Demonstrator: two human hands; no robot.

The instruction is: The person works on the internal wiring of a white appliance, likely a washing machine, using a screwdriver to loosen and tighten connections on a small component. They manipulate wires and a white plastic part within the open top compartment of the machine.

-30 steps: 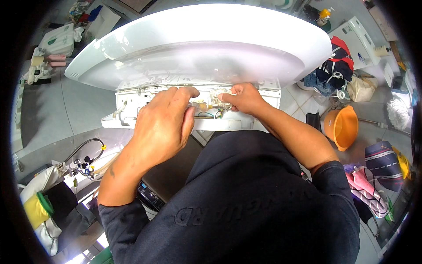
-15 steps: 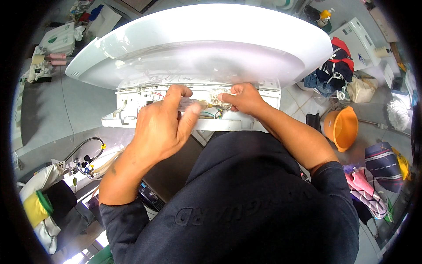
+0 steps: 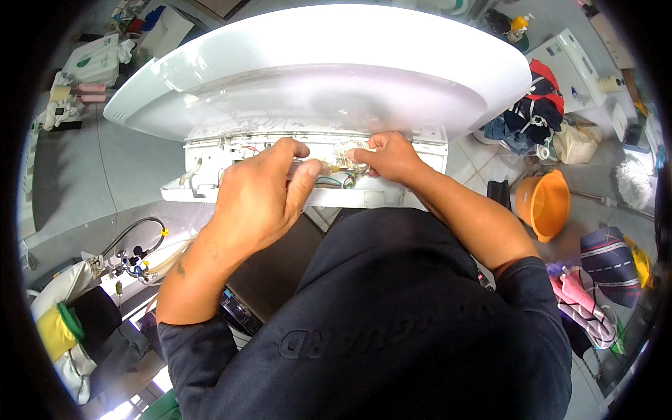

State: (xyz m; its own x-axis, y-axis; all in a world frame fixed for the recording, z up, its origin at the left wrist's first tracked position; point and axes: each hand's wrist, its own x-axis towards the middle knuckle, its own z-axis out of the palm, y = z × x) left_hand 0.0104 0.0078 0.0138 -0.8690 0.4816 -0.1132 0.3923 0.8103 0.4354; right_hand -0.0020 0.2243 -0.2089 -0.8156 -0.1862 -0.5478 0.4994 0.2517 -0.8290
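Note:
Over the opened white housing (image 3: 196, 195) of an appliance, my left hand (image 3: 255, 192) is curled, thumb and forefinger around the clear, yellowish handle of what looks like a screwdriver (image 3: 327, 166). The tool points right, toward my other hand; its tip is hard to make out. My right hand (image 3: 390, 157) pinches a clear plastic part (image 3: 344, 151) at the far side of the housing. Coloured wires (image 3: 348, 182) run just below the part. Behind both hands rises a large, curved, glossy white panel (image 3: 336, 42), tilted up.
On the right floor stand an orange basin (image 3: 544, 203) and a heap of dark and red clothes (image 3: 542, 98). Hoses and valves (image 3: 136, 262) lie at the left. A white box (image 3: 567, 66) is at the far right, a pink cloth (image 3: 577, 294) at the near right.
My left hand has shifted slightly, its thumb and forefinger closer around the handle, which was blurred before. The right hand stays in place on the clear plastic part.

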